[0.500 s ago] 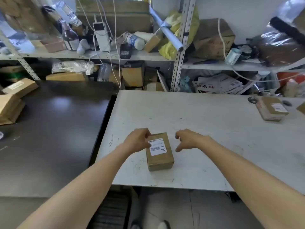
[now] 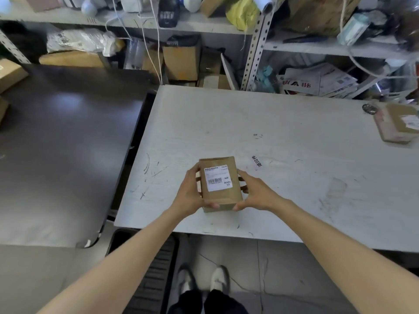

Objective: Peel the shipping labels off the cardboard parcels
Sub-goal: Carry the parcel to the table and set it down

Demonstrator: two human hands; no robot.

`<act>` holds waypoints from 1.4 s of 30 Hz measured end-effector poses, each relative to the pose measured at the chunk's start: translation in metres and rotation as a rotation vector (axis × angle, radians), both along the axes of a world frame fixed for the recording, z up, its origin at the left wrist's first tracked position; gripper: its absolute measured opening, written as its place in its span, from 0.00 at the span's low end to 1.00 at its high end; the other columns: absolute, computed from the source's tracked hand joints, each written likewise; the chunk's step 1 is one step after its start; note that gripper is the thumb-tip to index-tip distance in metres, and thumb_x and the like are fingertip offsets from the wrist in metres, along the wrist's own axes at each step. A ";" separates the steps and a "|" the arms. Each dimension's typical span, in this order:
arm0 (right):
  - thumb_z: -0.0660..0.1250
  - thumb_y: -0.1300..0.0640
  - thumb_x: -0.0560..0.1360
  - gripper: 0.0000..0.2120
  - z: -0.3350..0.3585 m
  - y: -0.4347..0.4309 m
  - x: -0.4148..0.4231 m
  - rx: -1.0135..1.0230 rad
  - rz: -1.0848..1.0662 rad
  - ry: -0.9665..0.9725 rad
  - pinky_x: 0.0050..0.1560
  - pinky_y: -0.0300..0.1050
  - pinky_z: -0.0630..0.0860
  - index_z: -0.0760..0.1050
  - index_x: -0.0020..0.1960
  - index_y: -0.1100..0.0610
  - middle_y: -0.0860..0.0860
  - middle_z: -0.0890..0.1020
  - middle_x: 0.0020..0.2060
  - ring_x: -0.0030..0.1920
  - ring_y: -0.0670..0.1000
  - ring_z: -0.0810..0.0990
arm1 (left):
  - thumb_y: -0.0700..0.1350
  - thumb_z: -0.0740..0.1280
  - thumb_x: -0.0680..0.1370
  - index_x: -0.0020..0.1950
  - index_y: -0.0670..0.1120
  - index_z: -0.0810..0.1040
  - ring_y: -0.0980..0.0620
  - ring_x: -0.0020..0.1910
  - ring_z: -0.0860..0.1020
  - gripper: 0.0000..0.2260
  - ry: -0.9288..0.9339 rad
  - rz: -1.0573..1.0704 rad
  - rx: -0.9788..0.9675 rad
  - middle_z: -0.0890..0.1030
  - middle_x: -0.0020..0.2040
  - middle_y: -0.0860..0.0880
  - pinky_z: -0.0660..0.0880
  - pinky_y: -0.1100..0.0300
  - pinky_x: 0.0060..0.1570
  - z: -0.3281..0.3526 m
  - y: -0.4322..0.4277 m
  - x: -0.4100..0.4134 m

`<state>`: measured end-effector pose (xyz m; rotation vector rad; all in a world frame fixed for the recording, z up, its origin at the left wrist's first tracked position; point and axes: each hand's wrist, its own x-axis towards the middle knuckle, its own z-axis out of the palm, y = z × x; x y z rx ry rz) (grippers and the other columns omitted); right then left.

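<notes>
A small brown cardboard parcel (image 2: 223,196) is held over the near part of the white table (image 2: 283,137). A white shipping label (image 2: 218,178) with a barcode lies flat on its top face. My left hand (image 2: 190,193) grips the parcel's left side, thumb on the near edge. My right hand (image 2: 256,193) grips its right side, fingers curled under. A second parcel (image 2: 395,123) with its own label lies at the table's far right edge.
A dark table (image 2: 63,143) adjoins on the left, with cardboard boxes (image 2: 9,73) at its far left edge. Cluttered metal shelving (image 2: 251,46) with boxes, bags and cables stands behind. A small printed scrap (image 2: 257,161) lies on the white table. My shoes (image 2: 201,282) show below.
Both hands have closed on the parcel's sides; before, the right hand hovered beside it and the left touched its corner. The head camera has tilted down and come closer.
</notes>
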<state>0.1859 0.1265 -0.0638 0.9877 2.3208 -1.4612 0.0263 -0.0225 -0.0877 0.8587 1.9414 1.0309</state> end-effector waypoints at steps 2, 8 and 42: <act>0.80 0.66 0.60 0.53 0.000 -0.003 -0.002 -0.033 -0.005 0.056 0.56 0.38 0.75 0.54 0.75 0.49 0.45 0.73 0.62 0.61 0.51 0.75 | 0.46 0.85 0.54 0.76 0.51 0.56 0.56 0.66 0.69 0.58 0.001 -0.004 0.002 0.65 0.70 0.57 0.75 0.60 0.53 0.000 0.000 -0.001; 0.79 0.69 0.57 0.53 0.005 -0.005 -0.007 -0.057 -0.045 0.128 0.46 0.34 0.78 0.56 0.72 0.44 0.41 0.75 0.56 0.56 0.48 0.77 | 0.41 0.84 0.54 0.77 0.54 0.55 0.51 0.67 0.69 0.58 -0.059 -0.042 -0.015 0.64 0.72 0.57 0.76 0.47 0.60 0.013 0.004 -0.003; 0.82 0.63 0.57 0.53 0.131 0.048 0.193 0.248 -0.756 0.292 0.48 0.39 0.78 0.58 0.74 0.47 0.46 0.76 0.57 0.55 0.49 0.78 | 0.36 0.81 0.60 0.73 0.46 0.64 0.47 0.67 0.71 0.45 0.035 -0.595 0.209 0.71 0.70 0.48 0.77 0.45 0.60 0.153 0.173 0.152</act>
